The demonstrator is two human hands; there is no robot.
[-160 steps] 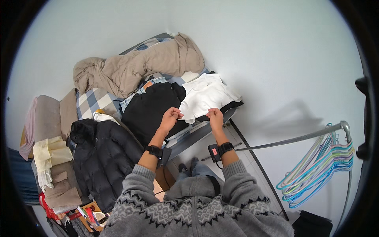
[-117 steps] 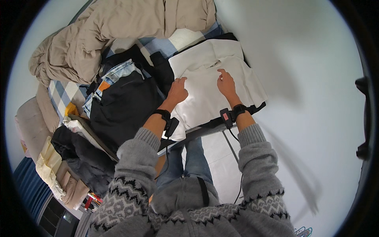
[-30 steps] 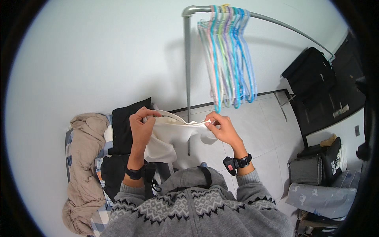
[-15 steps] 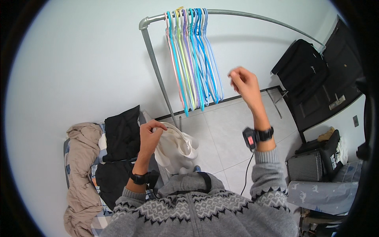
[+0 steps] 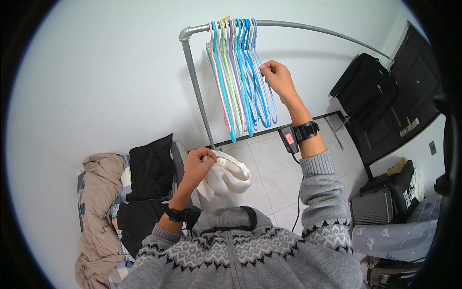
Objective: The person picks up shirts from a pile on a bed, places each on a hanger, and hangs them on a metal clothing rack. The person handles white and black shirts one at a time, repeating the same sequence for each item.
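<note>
My left hand (image 5: 199, 168) is closed on the edge of a white garment (image 5: 224, 179), which hangs down from it with its ring-like opening turned up. Which kind of garment it is, I cannot tell. My right hand (image 5: 280, 82) is raised to the rack, thumb and fingers pinched at the upper slope of the outermost light-blue hanger (image 5: 270, 94). Several pastel and bright-blue hangers (image 5: 234, 89) hang side by side to the left of it, bunched near the rack's left end.
The grey metal rack (image 5: 308, 27) runs along the wall, with a black jacket (image 5: 364, 84) at its far right by a dark door (image 5: 418, 91). To my left, black clothes (image 5: 150, 166) and a beige cover (image 5: 101, 188) lie on a bed. A suitcase (image 5: 373, 206) stands at right.
My right hand has moved left and up to the outermost hanger. My left hand, with the white garment, has shifted slightly right. The view has tilted a little.
</note>
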